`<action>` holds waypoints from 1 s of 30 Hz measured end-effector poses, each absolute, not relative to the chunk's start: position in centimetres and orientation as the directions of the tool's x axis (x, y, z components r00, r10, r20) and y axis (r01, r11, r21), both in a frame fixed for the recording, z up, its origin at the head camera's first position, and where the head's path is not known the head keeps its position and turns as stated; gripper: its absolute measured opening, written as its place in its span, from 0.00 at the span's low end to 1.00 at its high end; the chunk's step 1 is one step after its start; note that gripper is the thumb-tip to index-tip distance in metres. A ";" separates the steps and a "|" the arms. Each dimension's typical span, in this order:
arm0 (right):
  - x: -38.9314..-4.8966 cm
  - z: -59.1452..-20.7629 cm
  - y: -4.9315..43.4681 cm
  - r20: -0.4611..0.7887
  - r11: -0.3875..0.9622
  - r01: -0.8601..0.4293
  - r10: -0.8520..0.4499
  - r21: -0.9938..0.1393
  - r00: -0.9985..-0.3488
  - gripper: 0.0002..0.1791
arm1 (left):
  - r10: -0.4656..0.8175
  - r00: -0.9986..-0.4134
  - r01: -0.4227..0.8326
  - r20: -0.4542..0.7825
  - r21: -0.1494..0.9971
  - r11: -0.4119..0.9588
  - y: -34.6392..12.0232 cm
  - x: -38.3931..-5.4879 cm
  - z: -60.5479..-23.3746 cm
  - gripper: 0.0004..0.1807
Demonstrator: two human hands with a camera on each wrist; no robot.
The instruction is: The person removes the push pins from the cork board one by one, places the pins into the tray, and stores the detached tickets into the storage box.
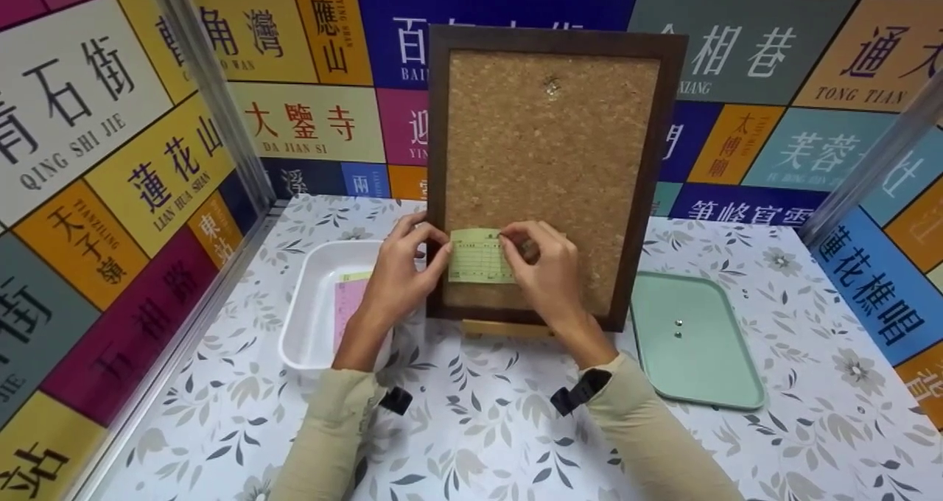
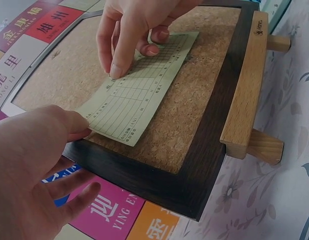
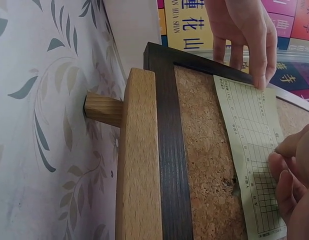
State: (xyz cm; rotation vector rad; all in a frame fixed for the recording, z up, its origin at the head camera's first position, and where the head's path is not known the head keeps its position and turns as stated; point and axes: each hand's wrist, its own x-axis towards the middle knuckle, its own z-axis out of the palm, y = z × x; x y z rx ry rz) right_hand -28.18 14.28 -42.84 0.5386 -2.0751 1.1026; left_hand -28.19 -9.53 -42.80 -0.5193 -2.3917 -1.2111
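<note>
A pale green printed slip [image 1: 477, 256] lies against the lower left of a cork board [image 1: 549, 162] in a dark frame. My left hand [image 1: 404, 265] pinches the slip's left edge, with other fingers beside the frame [image 2: 197, 195]. At the slip's upper right edge, my right hand [image 1: 547, 265] brings thumb and fingertip together. Between them seems to be a tiny push pin, mostly hidden by the fingers. The slip [image 3: 252, 150] bows slightly away from the cork in the right wrist view.
The board leans on a wooden stand [image 2: 247, 85]. Left of it, a white bin [image 1: 295, 339] holds pink and yellow-green papers [image 1: 345, 309]. On the right, a green tray [image 1: 707, 368] carries two small silver pins [image 1: 678, 323]. A shiny cluster [image 1: 552, 87] sits high on the cork.
</note>
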 end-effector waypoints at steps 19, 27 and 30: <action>-28.1 -42.7 14.3 0.740 0.571 -0.621 -0.034 -0.537 -0.672 0.04 | 0.143 -0.845 0.500 0.515 0.668 0.551 -9.5 -28.2 -42.6 0.06; -28.0 -42.5 14.2 0.723 0.593 -0.595 -0.031 -0.543 -0.690 0.04 | 0.144 -0.850 0.493 0.507 0.667 0.559 -9.5 -28.3 -42.8 0.06; -28.0 -42.5 14.2 0.717 0.603 -0.586 -0.033 -0.541 -0.696 0.04 | 0.143 -0.849 0.492 0.509 0.662 0.565 -9.5 -28.3 -42.9 0.07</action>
